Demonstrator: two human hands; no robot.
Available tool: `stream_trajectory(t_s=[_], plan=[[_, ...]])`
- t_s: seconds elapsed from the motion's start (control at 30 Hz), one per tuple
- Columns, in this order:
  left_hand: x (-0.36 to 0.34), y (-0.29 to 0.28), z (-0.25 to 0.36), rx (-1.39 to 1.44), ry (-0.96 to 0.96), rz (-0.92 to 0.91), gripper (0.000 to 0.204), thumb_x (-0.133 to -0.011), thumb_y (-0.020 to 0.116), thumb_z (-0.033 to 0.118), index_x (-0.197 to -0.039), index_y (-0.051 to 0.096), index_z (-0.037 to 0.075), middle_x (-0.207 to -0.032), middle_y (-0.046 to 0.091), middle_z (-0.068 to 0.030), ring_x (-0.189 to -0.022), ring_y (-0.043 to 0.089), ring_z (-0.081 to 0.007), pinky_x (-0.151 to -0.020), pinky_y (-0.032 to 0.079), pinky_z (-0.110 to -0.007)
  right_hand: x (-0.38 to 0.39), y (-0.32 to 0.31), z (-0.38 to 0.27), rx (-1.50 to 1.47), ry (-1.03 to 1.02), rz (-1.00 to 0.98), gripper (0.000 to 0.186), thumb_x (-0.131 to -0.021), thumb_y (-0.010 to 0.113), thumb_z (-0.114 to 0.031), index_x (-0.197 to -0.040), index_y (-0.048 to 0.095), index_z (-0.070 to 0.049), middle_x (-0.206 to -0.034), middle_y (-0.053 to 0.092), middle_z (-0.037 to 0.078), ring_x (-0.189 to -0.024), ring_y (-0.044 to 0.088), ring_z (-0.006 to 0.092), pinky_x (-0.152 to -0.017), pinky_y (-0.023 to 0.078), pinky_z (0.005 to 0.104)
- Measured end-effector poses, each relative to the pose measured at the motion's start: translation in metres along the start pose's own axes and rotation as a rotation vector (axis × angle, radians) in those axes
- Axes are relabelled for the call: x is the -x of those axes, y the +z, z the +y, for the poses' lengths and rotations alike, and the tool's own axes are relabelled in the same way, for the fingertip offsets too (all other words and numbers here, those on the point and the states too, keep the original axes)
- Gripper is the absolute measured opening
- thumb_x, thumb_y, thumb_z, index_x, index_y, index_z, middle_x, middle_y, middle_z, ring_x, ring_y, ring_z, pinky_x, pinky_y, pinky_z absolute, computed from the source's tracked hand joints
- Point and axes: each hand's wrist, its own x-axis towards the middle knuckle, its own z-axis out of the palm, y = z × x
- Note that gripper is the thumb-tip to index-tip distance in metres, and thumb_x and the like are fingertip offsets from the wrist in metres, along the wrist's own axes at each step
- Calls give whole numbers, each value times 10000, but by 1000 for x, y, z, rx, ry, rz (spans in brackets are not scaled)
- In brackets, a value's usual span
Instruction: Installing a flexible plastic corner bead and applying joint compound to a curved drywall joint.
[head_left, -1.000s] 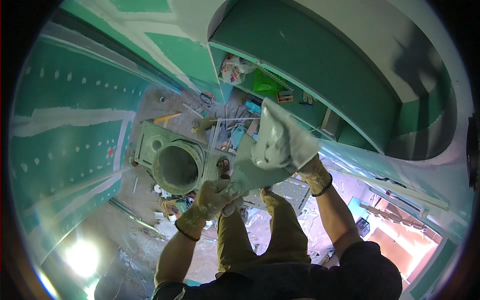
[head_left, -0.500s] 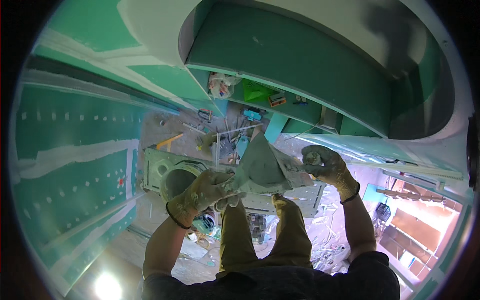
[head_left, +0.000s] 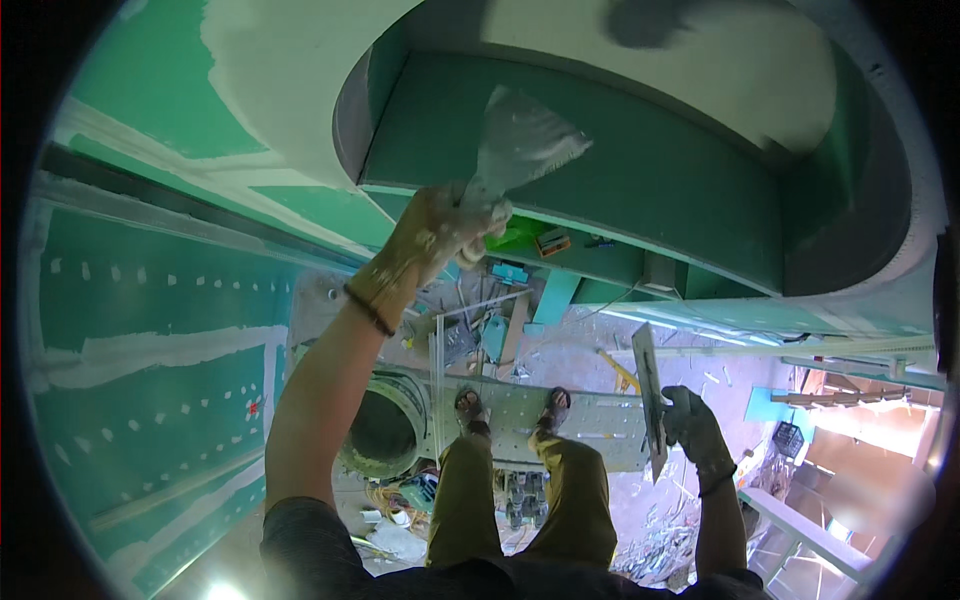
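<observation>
Grey-smeared, the wide putty knife [head_left: 525, 150] I see at twelve o'clock, gripped by the left hand's [head_left: 450, 228] fingers before a green recess [head_left: 640, 190]; at four, the right hand's [head_left: 697, 430] fingers clasp a trowel [head_left: 649, 400] (nearly edge-on to me).

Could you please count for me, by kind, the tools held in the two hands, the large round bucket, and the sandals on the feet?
Wide putty knife, in the left hand: 1
Flat trowel, in the right hand: 1
Large round bucket: 1
Sandals: 2
Total: 5
</observation>
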Motion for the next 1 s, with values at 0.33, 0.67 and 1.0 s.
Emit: stream_trajectory(t_s=[0.33,0.67,1.0], plan=[[-126,-15,-27,208,221,91,407,-937,722,302,-1168,669,-29,-1071,705,-133,-932,715,-232,-840,609,-360,-28,-24,-66,-94,-591,-299,687,-983,577,-622,-1092,624,55,-613,599,88,-475,557,147,-430,435,279],[-131,-16,-36,37,233,225,408,-910,748,360,-1150,719,32,-986,761,-60,-715,627,-118,-625,546,-295,-122,45,-205,1218,-1563,380,361,-797,819,-80,-1137,697,-74,-1170,730,117,-1044,722,241,-891,587,355],[-133,-7,-34,133,513,313,328,-964,650,366,-1021,744,57,-769,685,-27,-568,540,-91,-522,435,-230,-281,101,-205,1387,-1808,733,429,-829,828,-287,-1235,711,-215,-1144,736,81,-968,721,293,-864,570,415]])
